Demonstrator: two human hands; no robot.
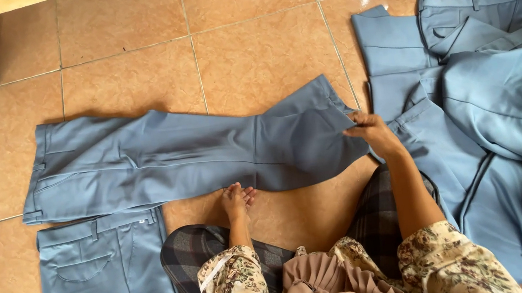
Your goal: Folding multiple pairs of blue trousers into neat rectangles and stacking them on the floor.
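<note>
Trousers [168, 158], grey-blue, lie flat mid-floor: soft, light, floppy cloth, so your right hand [372, 133] pinching the hem edge suits, while your left hand [236, 200] rests unclenched at the leg's near edge.

- Trousers [188, 156] spread flat — I log them as plain grey-blue, no pattern.
- Second pair [107, 281], lower left: same grey-blue.
- Heap of garments [498, 108] on the right — matching grey-blue throughout.
- Floor tiles [248, 47]: mottled orange-tan, pale grout lines.
- Sleeves [233, 291]: cream with brown floral print.
- Cloth over the legs [194, 249]: dark plaid.
- Pleated fabric [326, 285]: dusty pink-brown.
</note>
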